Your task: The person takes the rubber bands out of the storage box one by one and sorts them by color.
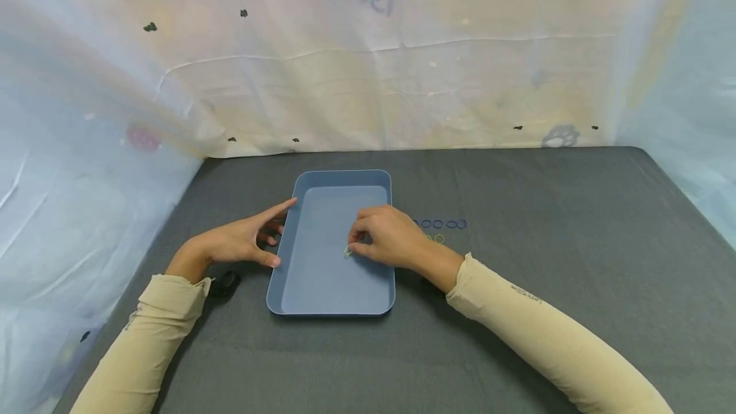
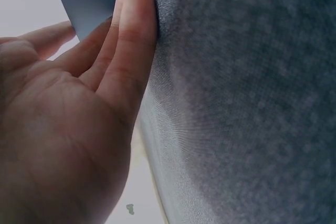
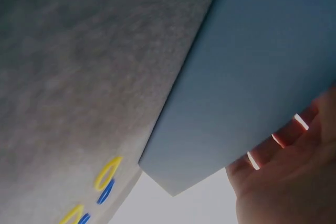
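Observation:
A blue-grey rectangular tray (image 1: 316, 280) lies on the dark cloth. Over its floor, my right hand (image 1: 391, 235) pinches a small pale yellow-green rubber band (image 1: 347, 253) between thumb and fingertips. The tray wall hides those fingertips in the right wrist view. My left hand (image 1: 238, 240) is at the tray's left side, with thumb and index finger spread along the rim. In the left wrist view, extended fingers (image 2: 134, 40) rest against the tray's outer wall. Right of the tray lie several blue rubber bands (image 1: 457, 224) in a row, with yellow rubber bands (image 3: 97, 180) beside them.
Dark grey cloth (image 1: 517, 209) covers the table. A black object (image 1: 225, 285) sits by the left wrist, its kind unclear. Pale patterned sheets (image 1: 402, 101) hang behind the table and at both sides.

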The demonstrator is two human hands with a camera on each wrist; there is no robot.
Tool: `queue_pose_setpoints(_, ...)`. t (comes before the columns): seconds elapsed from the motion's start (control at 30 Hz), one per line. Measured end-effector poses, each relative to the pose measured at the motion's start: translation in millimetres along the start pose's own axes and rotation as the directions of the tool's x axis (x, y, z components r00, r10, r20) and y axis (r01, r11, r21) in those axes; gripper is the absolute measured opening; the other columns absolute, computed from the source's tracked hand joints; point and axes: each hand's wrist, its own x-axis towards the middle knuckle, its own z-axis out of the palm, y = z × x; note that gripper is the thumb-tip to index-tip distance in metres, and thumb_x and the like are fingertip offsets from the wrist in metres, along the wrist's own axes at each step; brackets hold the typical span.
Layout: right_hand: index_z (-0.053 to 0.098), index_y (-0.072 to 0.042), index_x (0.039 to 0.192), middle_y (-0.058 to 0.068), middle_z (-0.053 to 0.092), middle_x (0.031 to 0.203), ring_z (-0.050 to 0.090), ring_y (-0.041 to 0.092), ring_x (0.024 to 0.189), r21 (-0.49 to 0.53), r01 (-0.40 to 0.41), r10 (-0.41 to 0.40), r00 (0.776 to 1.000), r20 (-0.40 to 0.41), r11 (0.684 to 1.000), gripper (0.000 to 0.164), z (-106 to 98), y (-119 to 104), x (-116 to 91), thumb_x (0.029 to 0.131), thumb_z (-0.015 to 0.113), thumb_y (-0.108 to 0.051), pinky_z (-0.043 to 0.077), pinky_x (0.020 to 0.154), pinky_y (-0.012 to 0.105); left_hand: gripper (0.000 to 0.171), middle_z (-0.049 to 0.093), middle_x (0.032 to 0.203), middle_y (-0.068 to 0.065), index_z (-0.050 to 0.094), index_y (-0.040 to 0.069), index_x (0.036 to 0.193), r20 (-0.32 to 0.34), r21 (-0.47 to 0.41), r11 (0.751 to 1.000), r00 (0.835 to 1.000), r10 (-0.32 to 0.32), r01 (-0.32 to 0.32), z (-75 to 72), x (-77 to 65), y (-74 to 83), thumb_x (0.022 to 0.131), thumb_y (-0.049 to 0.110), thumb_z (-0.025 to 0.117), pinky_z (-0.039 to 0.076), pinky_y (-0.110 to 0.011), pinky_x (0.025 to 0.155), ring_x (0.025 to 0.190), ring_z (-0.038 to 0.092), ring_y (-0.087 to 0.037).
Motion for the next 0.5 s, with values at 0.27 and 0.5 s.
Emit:
queue_pose_setpoints(0.27,0.078,-0.022,0.09,-0.01,0.068,0.09,0.065,0.006,0.087,-0.012,0.019,-0.019,0.999,-0.035,1.0,0.005,-8,3,-9,0.087,0.078,-0.026,0.053,0.081,0.026,0.116,0.021,0.16,-0.023,-0.002,0.032,0.161,0.006,-0.003,1.0,1.0,0.005,-0.005,-1.1,0.1,-1.4,0.083,0.031,0.083,0.043,-0.051,0.102,0.131,0.044,-0.038)
queue_pose_setpoints(0.5,0.078,-0.022,0.09,-0.008,0.067,0.09,0.065,0.011,0.087,-0.023,0.038,-0.039,0.998,-0.054,0.999,0.004,-9,7,-14,0.088,0.077,-0.026,0.052,0.082,0.029,0.116,0.022,0.159,-0.023,-0.003,0.03,0.161,0.001,0.006,1.0,1.0,-0.002,0.002,-0.5,0.4,-0.3,0.082,0.031,0.083,0.042,-0.053,0.103,0.132,0.043,-0.039)
